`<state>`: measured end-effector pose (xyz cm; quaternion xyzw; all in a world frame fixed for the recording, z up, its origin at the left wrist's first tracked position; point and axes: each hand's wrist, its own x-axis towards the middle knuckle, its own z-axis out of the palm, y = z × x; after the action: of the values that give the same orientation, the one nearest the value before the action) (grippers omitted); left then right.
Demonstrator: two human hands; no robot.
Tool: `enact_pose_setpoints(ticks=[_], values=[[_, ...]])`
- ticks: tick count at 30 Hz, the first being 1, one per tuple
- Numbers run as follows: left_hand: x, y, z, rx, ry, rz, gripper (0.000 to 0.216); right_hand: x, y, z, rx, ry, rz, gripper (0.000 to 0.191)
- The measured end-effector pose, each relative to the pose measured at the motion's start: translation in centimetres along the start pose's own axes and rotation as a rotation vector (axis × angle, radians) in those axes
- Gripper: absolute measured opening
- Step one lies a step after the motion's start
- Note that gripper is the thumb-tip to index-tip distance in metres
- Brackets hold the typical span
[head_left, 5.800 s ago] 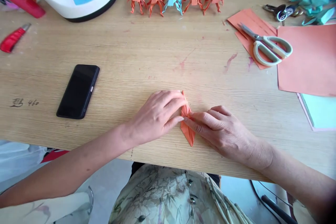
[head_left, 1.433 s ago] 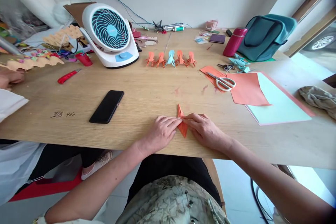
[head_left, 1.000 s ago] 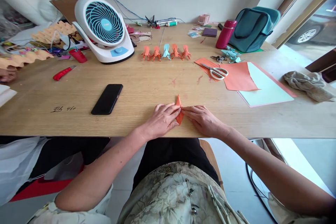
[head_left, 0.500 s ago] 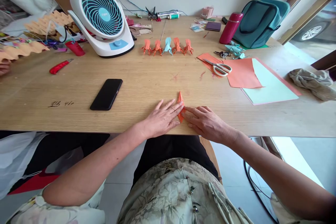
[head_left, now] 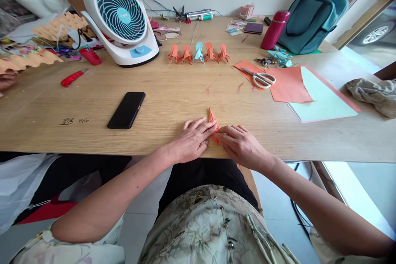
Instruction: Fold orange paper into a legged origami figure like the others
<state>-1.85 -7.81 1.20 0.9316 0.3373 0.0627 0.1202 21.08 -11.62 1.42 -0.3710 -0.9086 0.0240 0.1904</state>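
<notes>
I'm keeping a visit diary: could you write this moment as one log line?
left fingers: on folded orange paper | right fingers: touching it | black phone: lying flat, screen dark

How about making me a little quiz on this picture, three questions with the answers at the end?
1. How many small folded figures stand in the row behind the hands?

2. True or false: the black phone is standing upright on its edge.

3. Fill in the missing colour: the left hand and the right hand both touch a narrow, pointed paper piece that is ____.

Key:
1. Five: four orange and one blue.
2. False: the phone lies flat on the table.
3. Orange.
</notes>
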Motion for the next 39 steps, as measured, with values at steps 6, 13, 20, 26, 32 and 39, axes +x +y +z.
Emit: enact_pose_setpoints(ticks=[6, 13, 20, 26, 32, 39], values=[[-0.3, 0.4, 0.3, -0.025, 0.022, -0.018, 0.065, -0.1, -0.3, 0.3, -0.036, -0.054, -0.003, 0.028], [-0.1, 0.6, 0.1, -0.027, 0.019, -0.021, 0.068, 0.0, -0.6, 0.3, -0.055, -0.036, 0.039, 0.024], [-0.2, 0.6, 0.0, -0.028, -0.02, -0.029, 0.066, -0.1, -0.8, 0.6, -0.19, -0.085, 0.0, 0.021], [-0.3, 0.6, 0.2, -0.02, -0.008, -0.022, 0.064, -0.5, -1.1, 0.6, -0.259, -0.115, -0.056, 0.032], [-0.3, 0.6, -0.1, -0.013, -0.032, -0.03, 0.062, -0.8, -1.4, 0.3, -0.256, -0.068, -0.104, 0.033], [-0.2, 0.8, -0.3, 0.015, -0.078, -0.051, 0.06, -1.5, -2.2, -0.2, -0.213, -0.033, -0.091, 0.025]])
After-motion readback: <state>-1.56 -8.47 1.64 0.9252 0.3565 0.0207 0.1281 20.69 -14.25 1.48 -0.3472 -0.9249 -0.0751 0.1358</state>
